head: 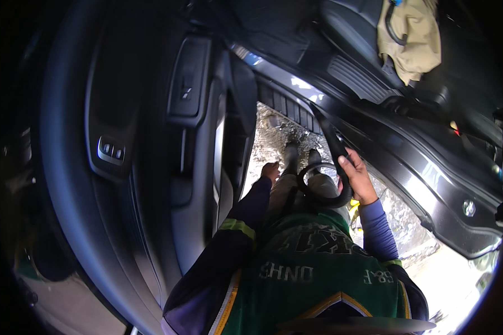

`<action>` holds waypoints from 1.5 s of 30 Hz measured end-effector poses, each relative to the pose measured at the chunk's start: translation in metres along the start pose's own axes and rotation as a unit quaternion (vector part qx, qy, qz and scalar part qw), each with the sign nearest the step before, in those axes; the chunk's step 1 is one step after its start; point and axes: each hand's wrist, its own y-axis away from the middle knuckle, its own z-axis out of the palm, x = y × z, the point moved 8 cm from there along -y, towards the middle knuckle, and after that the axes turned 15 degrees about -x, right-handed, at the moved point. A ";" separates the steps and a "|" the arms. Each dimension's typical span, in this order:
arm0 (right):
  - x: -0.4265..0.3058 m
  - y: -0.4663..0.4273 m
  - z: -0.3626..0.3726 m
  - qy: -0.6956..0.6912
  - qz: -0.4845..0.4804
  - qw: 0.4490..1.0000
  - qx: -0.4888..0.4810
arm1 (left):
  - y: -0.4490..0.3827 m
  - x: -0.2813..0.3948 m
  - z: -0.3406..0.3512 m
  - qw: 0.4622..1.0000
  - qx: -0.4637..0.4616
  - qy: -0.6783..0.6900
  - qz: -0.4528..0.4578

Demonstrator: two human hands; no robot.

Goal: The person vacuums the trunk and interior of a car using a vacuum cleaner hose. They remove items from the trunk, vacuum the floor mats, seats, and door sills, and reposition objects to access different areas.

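Note:
My right hand [356,173] grips a black flexible hose [347,194], thumb on top. The hose curls into a loop in front of my legs. From the hand, a straighter black length [329,130] reaches up to the car's door sill [293,83]. My left hand [270,171] hangs low beside my left leg, near the open car door [193,176]. Its fingers look partly curled, and their tips are hard to make out against the bright ground; no object shows in it.
The door panel with window switches [111,150] fills the left side. Ahead and to the right are the dark car body and a seat [352,21] with a beige cloth [419,46] on it. Something yellow [353,207] shows beside my right wrist. Wet-looking ground [272,125] lies underfoot.

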 end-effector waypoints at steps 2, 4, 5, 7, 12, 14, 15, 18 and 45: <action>0.002 0.006 0.013 0.051 0.067 0.996 -0.036 | 0.015 0.002 0.011 0.993 0.017 0.088 0.074; -0.012 0.002 0.037 0.114 0.079 0.981 -0.138 | 0.034 -0.005 0.021 0.990 0.037 0.061 0.119; -0.016 -0.002 0.047 0.174 0.101 0.965 -0.168 | 0.041 -0.014 0.029 0.987 0.027 0.086 0.132; -0.031 -0.023 0.067 0.283 0.105 0.923 -0.237 | 0.061 -0.047 0.036 0.980 0.063 0.119 0.150; 0.038 -0.060 0.149 0.097 0.214 0.917 -0.322 | 0.109 -0.172 0.046 0.983 0.154 0.068 0.076; 0.084 -0.063 0.180 0.037 0.248 0.926 -0.284 | 0.132 -0.225 0.058 0.975 0.165 0.150 0.023; 0.103 -0.066 0.192 0.022 0.264 0.924 -0.277 | 0.146 -0.254 0.072 0.969 0.145 0.196 -0.025; 0.137 -0.092 0.223 -0.068 0.277 0.937 -0.203 | 0.195 -0.311 0.106 0.928 0.214 0.302 -0.052; -0.010 0.155 0.289 -0.131 -0.110 0.934 -0.314 | 0.253 -0.411 0.010 0.888 0.240 0.386 0.068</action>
